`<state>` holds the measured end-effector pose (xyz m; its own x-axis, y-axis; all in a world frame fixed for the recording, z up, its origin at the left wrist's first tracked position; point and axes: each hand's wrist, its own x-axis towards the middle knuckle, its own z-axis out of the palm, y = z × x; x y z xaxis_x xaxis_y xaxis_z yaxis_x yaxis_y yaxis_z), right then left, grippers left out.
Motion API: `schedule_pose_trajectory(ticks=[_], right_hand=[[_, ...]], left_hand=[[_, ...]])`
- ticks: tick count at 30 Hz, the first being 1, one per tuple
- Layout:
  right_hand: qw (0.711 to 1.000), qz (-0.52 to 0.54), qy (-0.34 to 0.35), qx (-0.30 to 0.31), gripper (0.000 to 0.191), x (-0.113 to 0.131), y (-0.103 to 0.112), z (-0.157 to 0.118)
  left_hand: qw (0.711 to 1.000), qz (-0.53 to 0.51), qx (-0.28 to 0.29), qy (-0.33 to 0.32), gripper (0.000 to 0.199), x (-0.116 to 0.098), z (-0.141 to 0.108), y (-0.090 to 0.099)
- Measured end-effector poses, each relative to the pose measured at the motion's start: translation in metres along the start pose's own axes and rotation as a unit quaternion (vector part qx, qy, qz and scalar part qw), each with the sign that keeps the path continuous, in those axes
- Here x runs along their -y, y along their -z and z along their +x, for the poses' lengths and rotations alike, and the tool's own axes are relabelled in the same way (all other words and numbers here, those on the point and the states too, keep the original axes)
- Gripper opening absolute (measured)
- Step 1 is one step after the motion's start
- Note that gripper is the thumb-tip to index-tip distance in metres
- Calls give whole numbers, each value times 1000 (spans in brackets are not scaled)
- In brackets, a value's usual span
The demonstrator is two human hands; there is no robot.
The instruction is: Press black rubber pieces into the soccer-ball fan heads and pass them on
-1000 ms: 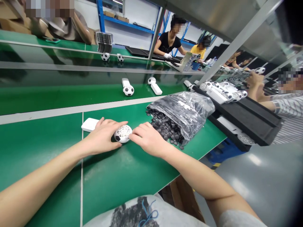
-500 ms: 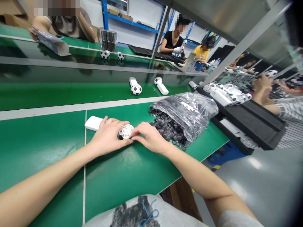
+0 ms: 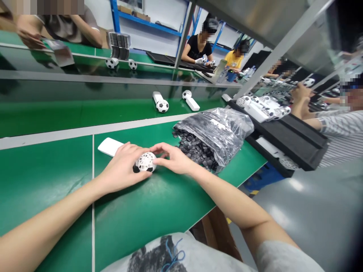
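Observation:
On the green bench lies a white handheld device with a soccer-ball head [image 3: 146, 161], its flat handle [image 3: 110, 146] pointing left. My left hand [image 3: 121, 166] wraps over it, thumb and fingers closed around the ball. The ball's upper face is an open white lattice; black patches show low on its left and front. My right hand [image 3: 170, 158] is closed at the ball's right side, thumb and forefinger on its edge. Whether a small piece is between those fingertips is hidden. Right of the hands, small black pieces [image 3: 195, 149] spill from a clear plastic bag [image 3: 227, 128].
Two similar devices [image 3: 161, 104] [image 3: 190, 101] lie on the green strip beyond the bench edge. At right, black trays [image 3: 300, 138] hold several more devices [image 3: 263, 107]. Co-workers sit across the line, and another person's hands [image 3: 302, 98] hold a ball at right.
The view has shifted, so things sit further left. The ball's lattice now faces more toward me, and my right fingers have moved from its lower right edge up along its right side.

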<state>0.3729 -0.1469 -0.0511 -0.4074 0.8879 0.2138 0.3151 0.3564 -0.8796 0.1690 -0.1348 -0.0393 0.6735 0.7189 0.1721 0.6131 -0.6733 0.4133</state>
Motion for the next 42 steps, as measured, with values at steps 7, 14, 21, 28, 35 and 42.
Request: schedule_pose_trajectory(ticks=[7,14,21,28,35,42], right_hand=[[950,-281,-82,-111,12,-11,52,-24],[904,-415,-101,13,5,-7,36,-29],[805,-590,-31,59,10,-6,26,-29],[971,-240,23,12,16,19,22,-32],[984,-111,129,46,16,26,-6,-17],[994,-73,76,26,17,18,-10,-9]], left_hand=[[997,5,70,-24,58,14,-2,6],[998,-4,59,15,52,-3,-5,-7],[994,-70,78,17,57,-3,-7,-9],[987,-135,80,-40,47,-5,-4,-5],[984,-155,82,-26,46,-6,-2,-2],[987,-155,30,-8,36,-11,-2,-9]])
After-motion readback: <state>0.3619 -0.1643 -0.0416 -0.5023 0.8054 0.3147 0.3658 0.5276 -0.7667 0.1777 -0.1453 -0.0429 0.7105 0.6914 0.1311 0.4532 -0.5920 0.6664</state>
